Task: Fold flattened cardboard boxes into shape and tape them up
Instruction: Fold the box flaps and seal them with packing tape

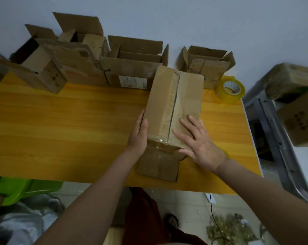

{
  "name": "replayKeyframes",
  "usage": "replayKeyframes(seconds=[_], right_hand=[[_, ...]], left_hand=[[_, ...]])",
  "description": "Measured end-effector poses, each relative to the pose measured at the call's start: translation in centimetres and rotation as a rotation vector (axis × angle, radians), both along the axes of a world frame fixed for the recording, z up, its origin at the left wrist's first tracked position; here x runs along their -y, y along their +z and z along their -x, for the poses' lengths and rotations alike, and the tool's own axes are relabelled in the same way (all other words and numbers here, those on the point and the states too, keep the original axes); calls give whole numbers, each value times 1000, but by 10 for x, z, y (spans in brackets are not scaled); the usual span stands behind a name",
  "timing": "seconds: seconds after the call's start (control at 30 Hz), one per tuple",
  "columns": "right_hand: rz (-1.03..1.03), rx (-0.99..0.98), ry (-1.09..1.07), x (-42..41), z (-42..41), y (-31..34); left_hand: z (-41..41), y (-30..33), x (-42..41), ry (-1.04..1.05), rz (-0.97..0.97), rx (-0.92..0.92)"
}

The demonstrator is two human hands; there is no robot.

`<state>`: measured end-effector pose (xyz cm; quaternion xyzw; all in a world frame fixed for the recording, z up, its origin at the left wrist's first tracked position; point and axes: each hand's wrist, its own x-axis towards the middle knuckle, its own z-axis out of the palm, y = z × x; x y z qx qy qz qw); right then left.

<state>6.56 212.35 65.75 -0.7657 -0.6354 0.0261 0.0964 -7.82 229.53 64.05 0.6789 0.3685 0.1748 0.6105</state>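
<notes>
Both hands (169, 137), open-palmed, steady a box (174, 105); nearby label (133, 82) unreadable.

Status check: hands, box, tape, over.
Left hand flat against brown cardboard box side, right hand pressing its top. Centre seam closed. Yellow tape roll untouched at table's far right. Nothing blocking.

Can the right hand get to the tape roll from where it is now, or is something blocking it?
Probably yes. The right hand lies flat on top of the box, holding nothing, and the tape roll stands in the open on the table beyond it to the right, with bare tabletop between them.
</notes>
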Motion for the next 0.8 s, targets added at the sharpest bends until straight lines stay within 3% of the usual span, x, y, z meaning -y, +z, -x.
replayKeyframes(seconds=[0.1,0.2,0.27,0.37,0.47,0.6,0.7,0.8], right_hand=[[36,-33,-25,-9,10,6],[25,-107,-17,-17,33,8],[-77,-300,-1,-25,55,8],[-298,-591,-163,-38,69,12],[-429,-573,-358,-46,54,17],[-279,-496,-530,-62,23,21],[-111,-634,-538,-75,22,20],[19,-824,-485,-83,38,14]], left_hand=[[3,12,-13,-63,-67,-97],[8,30,-34,-99,-548,-550],[7,43,-33,-56,-788,-626],[3,45,-10,-231,-744,-688],[25,27,4,-367,-856,-910],[71,26,-18,-403,-973,-873],[101,36,-32,-340,-1008,-955],[112,47,-35,-80,-875,-1013]])
